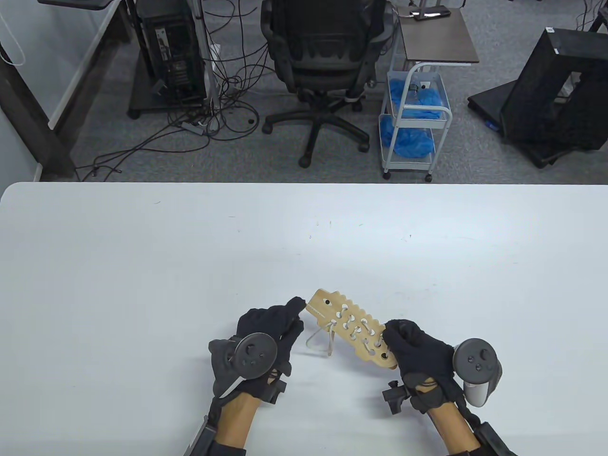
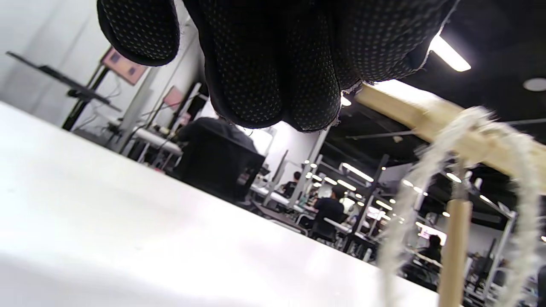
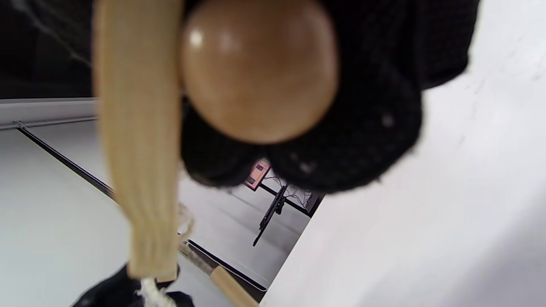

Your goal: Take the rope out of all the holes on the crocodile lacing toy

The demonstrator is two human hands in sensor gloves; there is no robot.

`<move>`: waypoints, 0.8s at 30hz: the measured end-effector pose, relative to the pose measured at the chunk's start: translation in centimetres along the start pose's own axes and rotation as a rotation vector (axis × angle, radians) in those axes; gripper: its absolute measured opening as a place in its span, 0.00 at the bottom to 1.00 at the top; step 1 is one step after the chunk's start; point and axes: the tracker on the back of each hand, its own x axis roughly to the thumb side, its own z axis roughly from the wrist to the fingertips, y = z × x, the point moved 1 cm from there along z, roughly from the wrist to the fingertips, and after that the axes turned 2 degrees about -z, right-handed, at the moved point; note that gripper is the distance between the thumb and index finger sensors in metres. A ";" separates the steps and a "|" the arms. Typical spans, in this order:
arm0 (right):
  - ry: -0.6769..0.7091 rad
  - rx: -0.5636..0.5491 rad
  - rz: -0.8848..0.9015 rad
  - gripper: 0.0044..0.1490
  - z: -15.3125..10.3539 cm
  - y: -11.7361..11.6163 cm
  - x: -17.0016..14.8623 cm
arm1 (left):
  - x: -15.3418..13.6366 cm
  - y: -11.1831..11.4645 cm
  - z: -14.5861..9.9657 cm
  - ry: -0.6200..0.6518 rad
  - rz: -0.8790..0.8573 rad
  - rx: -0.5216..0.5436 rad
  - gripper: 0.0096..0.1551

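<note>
The wooden crocodile lacing toy (image 1: 349, 327) is held above the table, slanting from upper left to lower right. White rope (image 1: 354, 330) is laced through several of its holes. A loop of rope (image 1: 317, 343) and a wooden needle stick (image 1: 331, 339) hang under its left part. My left hand (image 1: 298, 306) holds the head end with its fingertips. My right hand (image 1: 392, 339) grips the tail end. In the left wrist view the board edge (image 2: 426, 113), rope (image 2: 409, 192) and stick (image 2: 454, 251) show below my fingers (image 2: 273, 64). In the right wrist view a round wooden bead (image 3: 256, 68) sits against my fingers (image 3: 367, 128), beside the board (image 3: 136, 128).
The white table (image 1: 142, 266) stretches wide around the hands. Beyond its far edge stand an office chair (image 1: 327, 61), a small cart with blue items (image 1: 413, 118) and a computer tower with cables (image 1: 175, 57), all on the floor.
</note>
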 end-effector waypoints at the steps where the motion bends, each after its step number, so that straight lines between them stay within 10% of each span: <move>1: -0.002 0.004 0.022 0.27 0.0 0.0 0.0 | -0.4 0.2 0.0 -0.023 -0.017 -0.011 0.29; 12: 0.003 0.045 0.164 0.27 0.0 -0.4 0.2 | -2.3 2.8 0.6 -0.071 -0.519 -0.304 0.30; 24: 0.031 0.115 0.192 0.27 -0.3 -1.6 0.7 | -0.6 4.4 0.5 0.035 -0.582 -0.491 0.30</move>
